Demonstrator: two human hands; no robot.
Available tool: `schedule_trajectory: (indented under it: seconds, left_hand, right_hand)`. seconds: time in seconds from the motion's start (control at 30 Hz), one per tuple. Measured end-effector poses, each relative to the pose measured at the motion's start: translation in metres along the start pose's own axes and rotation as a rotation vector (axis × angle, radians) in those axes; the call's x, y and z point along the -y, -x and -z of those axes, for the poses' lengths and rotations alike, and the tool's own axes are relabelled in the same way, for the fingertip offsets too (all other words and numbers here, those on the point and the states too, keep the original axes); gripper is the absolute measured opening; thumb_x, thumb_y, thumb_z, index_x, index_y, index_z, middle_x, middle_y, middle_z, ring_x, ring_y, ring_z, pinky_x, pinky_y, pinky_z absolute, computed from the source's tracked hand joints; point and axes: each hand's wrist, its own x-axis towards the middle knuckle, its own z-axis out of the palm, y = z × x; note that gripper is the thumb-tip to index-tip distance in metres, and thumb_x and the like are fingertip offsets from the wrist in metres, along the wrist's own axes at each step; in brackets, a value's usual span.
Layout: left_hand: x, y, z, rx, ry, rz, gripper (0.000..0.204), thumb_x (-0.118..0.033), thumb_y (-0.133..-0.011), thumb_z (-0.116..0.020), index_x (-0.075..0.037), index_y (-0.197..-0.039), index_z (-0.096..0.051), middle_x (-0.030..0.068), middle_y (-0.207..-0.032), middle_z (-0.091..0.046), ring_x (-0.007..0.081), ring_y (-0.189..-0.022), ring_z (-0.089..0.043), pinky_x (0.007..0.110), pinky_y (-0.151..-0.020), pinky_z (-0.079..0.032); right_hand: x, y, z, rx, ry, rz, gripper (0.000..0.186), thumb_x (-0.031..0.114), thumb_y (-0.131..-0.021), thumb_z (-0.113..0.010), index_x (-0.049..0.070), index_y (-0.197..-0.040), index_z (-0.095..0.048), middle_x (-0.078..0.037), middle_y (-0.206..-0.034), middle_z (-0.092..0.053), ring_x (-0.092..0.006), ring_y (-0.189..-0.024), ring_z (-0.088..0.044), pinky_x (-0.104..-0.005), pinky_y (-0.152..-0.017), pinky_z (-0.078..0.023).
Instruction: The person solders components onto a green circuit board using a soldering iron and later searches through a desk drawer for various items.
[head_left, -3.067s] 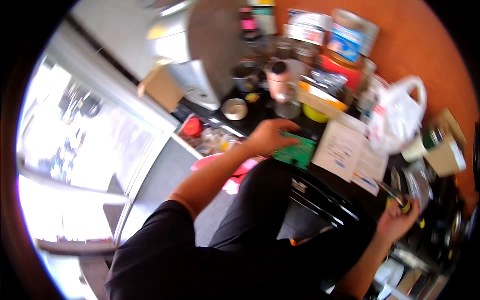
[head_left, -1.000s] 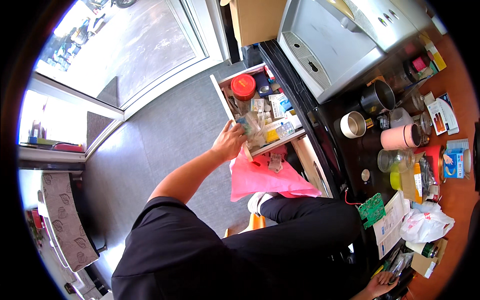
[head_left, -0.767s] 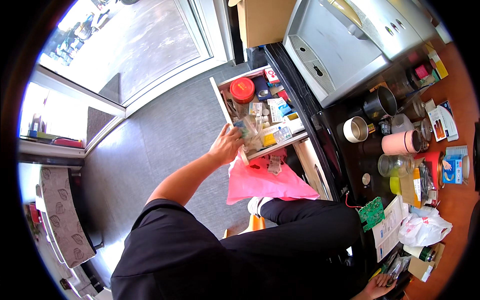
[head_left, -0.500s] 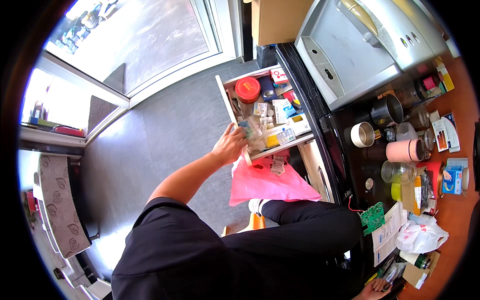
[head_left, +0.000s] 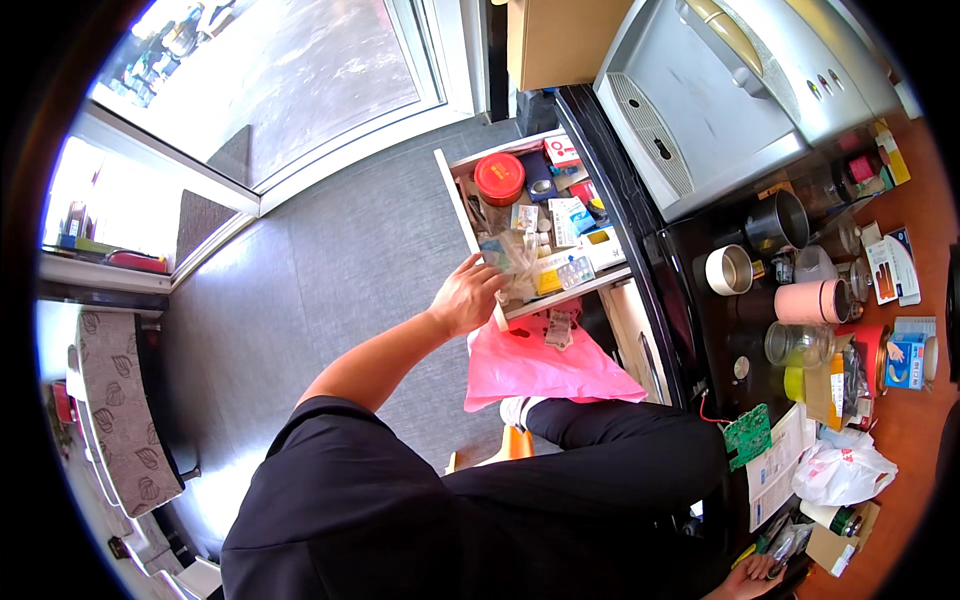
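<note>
My left hand (head_left: 466, 296) reaches out to an open white drawer (head_left: 452, 190) at my left. Its fingers close on a clear plastic packet (head_left: 506, 254) at the drawer's near corner. The drawer holds a red-lidded jar (head_left: 498, 179), small boxes and blister packs. A pink plastic bag (head_left: 540, 362) lies just below the drawer, over my knee. My right hand (head_left: 744, 579) sits at the bottom edge, mostly cut off, against dark small items on the black desk; its grip is hidden.
The black desk (head_left: 712, 330) carries a grey machine (head_left: 715, 85), a black pot (head_left: 779, 221), a cup (head_left: 727, 269), a pink tumbler (head_left: 815, 301), a glass jar (head_left: 796, 343), a green circuit board (head_left: 747, 434), papers (head_left: 776, 472) and a white bag (head_left: 842, 470). A cardboard box (head_left: 560, 38) stands behind the drawer.
Three seconds ago my left hand rested by the green circuit board on the desk; it now reaches into the drawer. Over the last second it barely moved; the view drifted slightly.
</note>
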Motion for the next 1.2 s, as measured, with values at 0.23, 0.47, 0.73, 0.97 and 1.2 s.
schedule_trajectory:
  seconds: [0.23,0.47,0.73,0.97,1.2]
  left_hand:
    - [-0.010,-0.038,-0.014,0.033,-0.388,0.215,0.037,-0.021,-0.078,-0.066,-0.005,-0.111,-0.061,0.0144,-0.107,-0.062,0.0332,-0.106,-0.059,0.053,-0.110,-0.032]
    - [-0.008,-0.069,-0.033,0.491,-0.350,0.346,0.025,-0.018,-0.082,-0.061,-0.004,-0.102,-0.065,0.0166,-0.105,-0.065,0.0321,-0.103,-0.063,0.049,-0.103,-0.038]
    - [-0.057,-0.039,-0.034,-0.142,-0.070,0.036,0.014,-0.011,-0.078,-0.061,-0.006,-0.091,-0.059,0.0118,-0.093,-0.062,0.0325,-0.083,-0.062,0.042,-0.071,-0.052]
    - [-0.100,-0.032,-0.038,-0.209,0.162,0.015,0.023,-0.007,-0.077,-0.067,-0.003,-0.096,-0.055,0.0161,-0.093,-0.061,0.0385,-0.081,-0.061,0.044,-0.070,-0.051]
    - [-0.058,-0.036,-0.064,-0.293,1.037,0.802,0.028,-0.013,-0.091,-0.061,0.000,-0.115,-0.055,0.0086,-0.088,-0.067,0.0190,-0.076,-0.065,0.033,-0.063,-0.052]
  right_hand:
    - [0.001,0.002,-0.003,0.020,-0.013,-0.014,0.036,0.031,-0.085,-0.064,0.021,-0.061,-0.038,0.003,-0.047,-0.035,-0.0125,-0.042,-0.036,-0.0259,-0.046,-0.034]
    - [0.005,0.007,0.000,-0.015,-0.029,0.009,0.036,0.032,-0.086,-0.063,0.020,-0.061,-0.038,0.003,-0.048,-0.035,-0.0120,-0.042,-0.035,-0.0257,-0.045,-0.032]
    - [0.006,-0.007,0.016,0.083,-0.091,-0.105,0.040,0.038,-0.088,-0.059,0.019,-0.059,-0.040,0.002,-0.047,-0.034,-0.0128,-0.042,-0.034,-0.0322,-0.062,-0.048]
    - [0.006,0.001,0.007,-0.003,-0.071,-0.042,0.041,0.035,-0.087,-0.061,0.019,-0.059,-0.037,0.003,-0.047,-0.034,-0.0127,-0.041,-0.033,-0.0277,-0.048,-0.036]
    - [0.005,-0.007,0.014,0.053,-0.106,0.001,0.040,0.026,-0.094,-0.058,0.014,-0.064,-0.034,0.001,-0.054,-0.028,-0.0101,-0.045,-0.028,-0.0250,-0.044,-0.025]
